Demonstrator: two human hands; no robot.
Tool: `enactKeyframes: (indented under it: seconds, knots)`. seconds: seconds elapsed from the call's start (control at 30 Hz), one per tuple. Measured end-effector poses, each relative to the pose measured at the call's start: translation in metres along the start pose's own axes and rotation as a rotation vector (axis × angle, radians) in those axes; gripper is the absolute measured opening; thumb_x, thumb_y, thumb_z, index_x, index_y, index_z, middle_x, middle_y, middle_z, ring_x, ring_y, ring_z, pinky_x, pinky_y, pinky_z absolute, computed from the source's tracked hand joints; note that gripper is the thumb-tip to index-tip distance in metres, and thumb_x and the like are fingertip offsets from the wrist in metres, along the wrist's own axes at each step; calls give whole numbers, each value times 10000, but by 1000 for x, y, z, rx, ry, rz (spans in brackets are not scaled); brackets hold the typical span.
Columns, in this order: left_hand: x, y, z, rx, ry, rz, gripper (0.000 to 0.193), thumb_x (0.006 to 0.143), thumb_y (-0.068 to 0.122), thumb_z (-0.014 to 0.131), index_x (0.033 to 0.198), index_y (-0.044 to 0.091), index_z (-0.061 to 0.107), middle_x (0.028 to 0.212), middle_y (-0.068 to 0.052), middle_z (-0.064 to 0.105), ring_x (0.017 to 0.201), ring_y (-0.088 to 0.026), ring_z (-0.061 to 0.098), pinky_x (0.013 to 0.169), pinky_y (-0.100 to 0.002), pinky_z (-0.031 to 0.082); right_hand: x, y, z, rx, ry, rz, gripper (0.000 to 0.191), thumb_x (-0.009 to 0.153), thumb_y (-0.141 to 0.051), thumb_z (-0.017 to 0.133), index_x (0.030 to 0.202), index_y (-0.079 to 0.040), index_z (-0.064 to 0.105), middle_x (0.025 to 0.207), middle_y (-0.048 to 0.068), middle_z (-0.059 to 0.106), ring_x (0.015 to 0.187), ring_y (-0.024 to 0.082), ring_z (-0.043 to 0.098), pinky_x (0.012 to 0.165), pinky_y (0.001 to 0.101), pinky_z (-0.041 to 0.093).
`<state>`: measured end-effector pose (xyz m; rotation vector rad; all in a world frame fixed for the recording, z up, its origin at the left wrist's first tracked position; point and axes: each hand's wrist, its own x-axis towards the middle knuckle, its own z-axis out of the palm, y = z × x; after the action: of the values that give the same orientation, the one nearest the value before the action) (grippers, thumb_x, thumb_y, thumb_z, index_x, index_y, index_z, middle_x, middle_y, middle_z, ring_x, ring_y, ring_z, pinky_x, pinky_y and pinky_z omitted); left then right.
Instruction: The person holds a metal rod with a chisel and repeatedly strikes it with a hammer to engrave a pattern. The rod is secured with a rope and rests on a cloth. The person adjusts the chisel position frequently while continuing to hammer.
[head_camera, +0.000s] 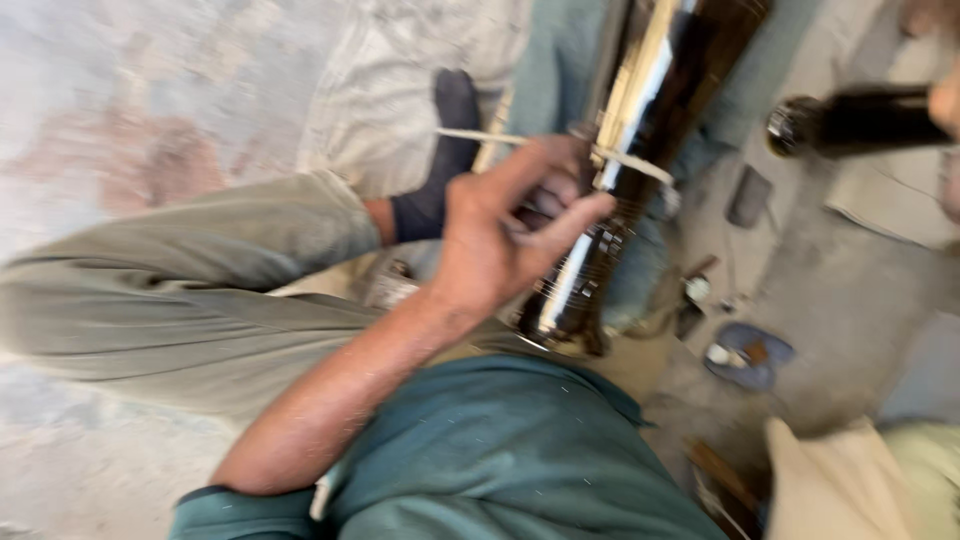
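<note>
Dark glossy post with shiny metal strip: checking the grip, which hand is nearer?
Left: the left hand rests on the post; the right hand is out of view.

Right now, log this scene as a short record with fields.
setting: rough concrete floor, person seated with one knee bent
left hand: closed around a thin pale strip that crosses a dark glossy cylinder
dark glossy cylinder: long, shiny, running up from the lap
right hand: cannot be made out for sure
second dark cylinder: upper right, held at the frame edge
clothing: teal shirt, khaki trousers, dark sock
image: motion-blurred
</note>
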<state>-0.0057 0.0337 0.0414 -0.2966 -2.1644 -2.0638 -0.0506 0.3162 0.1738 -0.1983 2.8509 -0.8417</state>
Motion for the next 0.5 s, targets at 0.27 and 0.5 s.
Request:
enactKeyframes:
  seconds: [0.27, 0.5]
  knots:
    - [-7, 7, 0, -21, 18, 51, 379, 989, 71, 848, 1299, -13, 647, 950, -19, 667, 782, -28, 617, 682, -158, 553, -5, 36, -16, 297, -23, 1, 298, 978, 1, 672, 1239, -78, 553, 842, 49, 602, 658, 125, 629, 661, 305, 589]
    - [26, 29, -9, 171, -301, 288, 367, 1002, 163, 806, 1309, 63, 631, 1002, -70, 704, 860, -163, 727, 745, -307, 621, -30, 49, -23, 752, -41, -62, 276, 988, -10, 683, 1217, -97, 555, 838, 53, 600, 670, 123, 641, 697, 313, 618]
